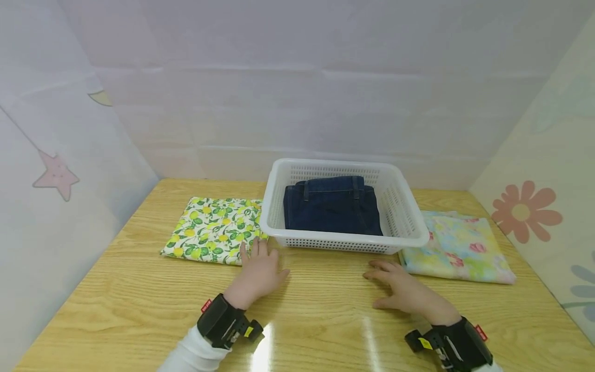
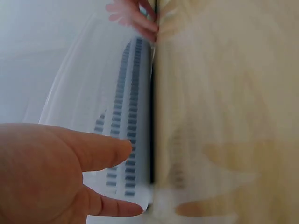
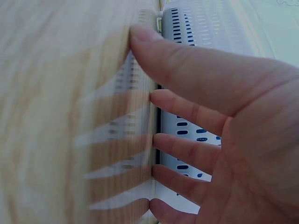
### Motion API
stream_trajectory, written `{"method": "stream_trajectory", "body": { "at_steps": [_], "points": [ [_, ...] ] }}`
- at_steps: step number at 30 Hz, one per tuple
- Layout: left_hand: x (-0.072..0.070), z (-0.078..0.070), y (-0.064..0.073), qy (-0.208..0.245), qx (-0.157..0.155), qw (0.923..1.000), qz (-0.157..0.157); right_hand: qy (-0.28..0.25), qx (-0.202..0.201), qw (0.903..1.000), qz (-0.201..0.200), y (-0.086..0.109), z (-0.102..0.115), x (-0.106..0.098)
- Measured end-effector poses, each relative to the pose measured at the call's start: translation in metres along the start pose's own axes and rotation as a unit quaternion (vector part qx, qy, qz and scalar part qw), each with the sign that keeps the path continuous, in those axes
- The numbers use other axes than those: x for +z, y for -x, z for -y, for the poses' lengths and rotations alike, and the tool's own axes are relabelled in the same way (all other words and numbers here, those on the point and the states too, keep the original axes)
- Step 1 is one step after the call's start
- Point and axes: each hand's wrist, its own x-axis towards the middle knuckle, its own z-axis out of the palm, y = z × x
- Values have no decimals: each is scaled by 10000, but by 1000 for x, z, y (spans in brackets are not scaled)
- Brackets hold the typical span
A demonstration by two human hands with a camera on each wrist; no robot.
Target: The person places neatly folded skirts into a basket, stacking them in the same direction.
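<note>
A white basket (image 1: 344, 241) holding folded denim (image 1: 332, 206) stands on the desk (image 1: 325, 315), long axis nine to three o'clock, at two o'clock from the left hand (image 1: 255, 275) and eleven from the right hand (image 1: 405, 289); neither is plainly nearer. Each grip is empty, fingers spread. The lemon-print cloth (image 1: 216, 230) lies at the left hand's eleven o'clock, the pastel cloth (image 1: 462, 248) at the right's two.

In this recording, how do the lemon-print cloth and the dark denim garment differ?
The lemon-print cloth is white with a yellow and green print; the denim garment is solid dark blue. The lemon-print cloth lies on the table, left of the white basket; the denim garment lies inside it. Both appear folded.
</note>
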Motion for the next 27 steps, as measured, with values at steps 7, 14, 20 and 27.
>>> {"method": "stream_trajectory", "body": {
  "at_steps": [7,14,20,27],
  "points": [
    [-17,38,-21,14,-728,9958,-555,33,90,10000,27,1,-1,2],
    [-31,72,-41,22,-1203,9927,48,57,70,10000,9,1,-2,3],
    [-36,85,-48,-338,-1387,9889,414,63,20,10000,-19,1,-1,3],
    [-43,93,-59,-44,-1334,9891,629,87,21,9999,-47,1,0,2]
  ]
}}
